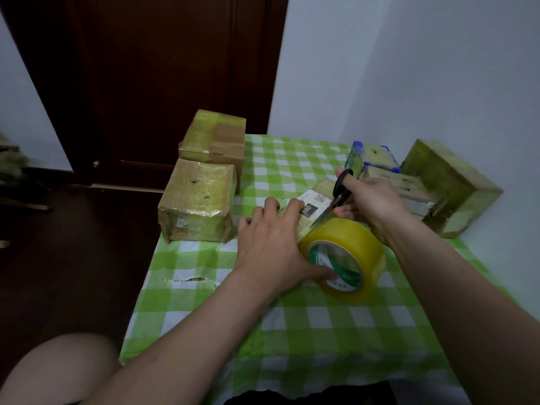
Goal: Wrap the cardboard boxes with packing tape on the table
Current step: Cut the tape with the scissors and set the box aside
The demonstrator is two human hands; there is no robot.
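Observation:
A small cardboard box [317,200] with a white and black label lies at the table's middle. My left hand [271,241] rests its fingers on this box while the thumb hooks inside the core of a yellowish packing tape roll [350,244] standing just in front of it. A stretch of tape runs from the roll up to the box. My right hand [371,200] grips black-handled scissors [340,190], blades angled down at that tape stretch.
Two taped boxes [198,200] [214,138] sit at the table's left edge, one behind the other. A blue-cornered box [371,156], a flat box [409,188] and a large tilted box [450,185] crowd the right side by the wall. The green checked tablecloth [321,323] has a tear near its left edge.

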